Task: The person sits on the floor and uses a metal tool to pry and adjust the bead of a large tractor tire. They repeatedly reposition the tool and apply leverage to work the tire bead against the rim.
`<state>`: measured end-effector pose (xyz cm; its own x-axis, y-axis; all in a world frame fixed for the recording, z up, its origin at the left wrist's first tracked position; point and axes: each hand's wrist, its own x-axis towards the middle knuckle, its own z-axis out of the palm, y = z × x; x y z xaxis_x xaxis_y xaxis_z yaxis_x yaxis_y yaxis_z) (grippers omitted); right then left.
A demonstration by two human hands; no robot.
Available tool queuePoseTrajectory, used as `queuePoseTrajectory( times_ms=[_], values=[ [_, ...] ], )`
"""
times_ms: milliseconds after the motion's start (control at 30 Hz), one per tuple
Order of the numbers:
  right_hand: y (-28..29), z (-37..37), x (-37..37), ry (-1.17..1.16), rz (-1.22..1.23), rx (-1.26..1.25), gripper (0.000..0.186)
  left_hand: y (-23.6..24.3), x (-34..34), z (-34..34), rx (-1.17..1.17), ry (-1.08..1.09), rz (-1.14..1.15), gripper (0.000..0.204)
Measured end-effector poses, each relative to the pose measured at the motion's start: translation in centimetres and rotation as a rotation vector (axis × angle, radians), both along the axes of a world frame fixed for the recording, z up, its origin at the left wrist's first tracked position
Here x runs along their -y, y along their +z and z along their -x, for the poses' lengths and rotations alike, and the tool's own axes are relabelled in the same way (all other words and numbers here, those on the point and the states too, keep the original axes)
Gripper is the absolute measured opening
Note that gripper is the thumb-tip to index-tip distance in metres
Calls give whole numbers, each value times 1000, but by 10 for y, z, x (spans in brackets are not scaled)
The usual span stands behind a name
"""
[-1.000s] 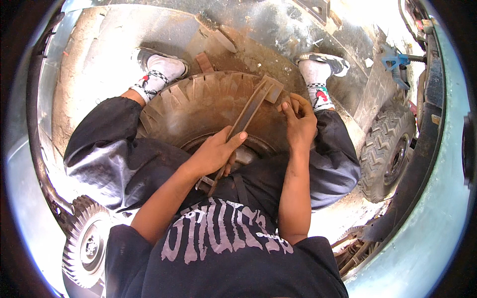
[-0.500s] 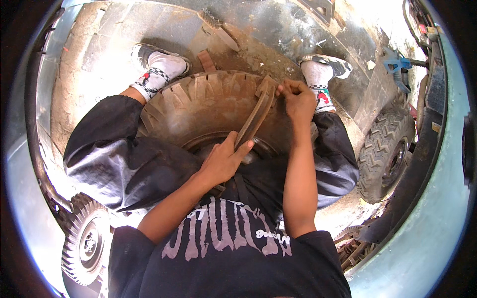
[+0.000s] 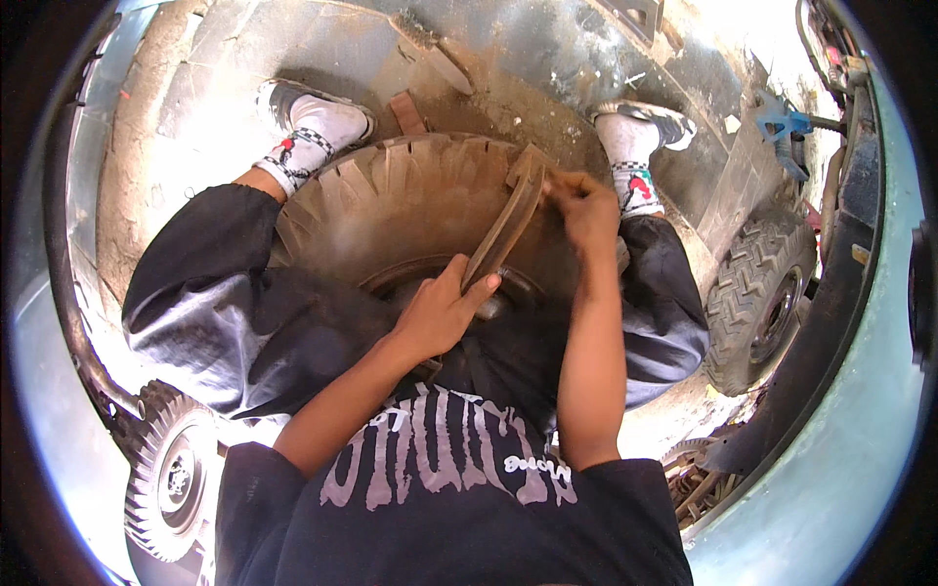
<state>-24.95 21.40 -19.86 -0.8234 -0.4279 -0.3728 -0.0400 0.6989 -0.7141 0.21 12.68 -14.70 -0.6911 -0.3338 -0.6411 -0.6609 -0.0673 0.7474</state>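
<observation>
A large dusty knobby tyre (image 3: 410,210) lies flat between my legs on the concrete floor. A long flat brown strip (image 3: 506,227) stands slanted over the tyre's centre hole. My left hand (image 3: 442,313) grips the strip's lower end near the rim opening. At the tyre's far edge, my right hand (image 3: 586,210) holds the strip's upper end. My feet, in white socks and shoes, rest on either side of the tyre.
A smaller wheel with a tyre (image 3: 757,293) stands at the right beside a dark vehicle frame (image 3: 840,293). Another small wheel (image 3: 171,479) lies at lower left. A blue metal part (image 3: 782,122) sits at upper right. Wood scraps (image 3: 430,44) lie on the floor beyond the tyre.
Both hands have shifted the strip: its upper end moved farther out toward the tyre's far edge, and my left hand slid along the lower end.
</observation>
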Motion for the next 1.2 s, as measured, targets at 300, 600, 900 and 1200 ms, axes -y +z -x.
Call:
queuePoseTrajectory(
  times_ms=[300, 600, 900, 1200],
  values=[
    [4, 3, -11, -96, 343, -76, 28, 19, 12, 4, 115, 47, -280, 72],
    [26, -27, -17, -87, 249, -181, 27, 11, 10, 1, 99, 33, -219, 73],
    [25, -18, 3, 242, 25, -635, 23, -3, 7, -2, 21, 35, -185, 72],
    [25, -8, 4, 351, 104, -636, 28, -7, 5, -4, 17, 58, -187, 70]
  ],
)
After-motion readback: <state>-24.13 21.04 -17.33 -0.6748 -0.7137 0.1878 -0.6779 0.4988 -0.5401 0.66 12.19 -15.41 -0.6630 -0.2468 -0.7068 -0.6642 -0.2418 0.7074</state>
